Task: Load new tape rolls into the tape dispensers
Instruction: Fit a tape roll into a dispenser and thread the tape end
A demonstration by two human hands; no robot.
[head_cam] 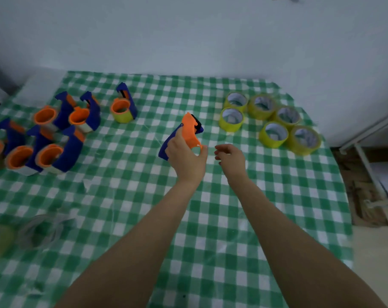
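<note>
Left of frame: dispenser cluster [44,138], orange hubs up. Upper centre-left: loaded dispenser [123,107], yellow roll on. Centre: your left hand [186,158] grips the empty dispenser [189,132] by its blue handle. Just right: your right hand [230,158] hangs loosely curled, holding nothing. Right of frame: six rolls [270,121], packed touching. Risk: pulling one roll drags its neighbours, and a roll seated backwards probably won't feed.

Wall [188,36]: plain, pale, dimly lit. Table [210,218]: draped in green-and-white checked cloth, set against the wall. Floor [375,263], right side: light-coloured, with white metal frame [366,134] beside the table.
</note>
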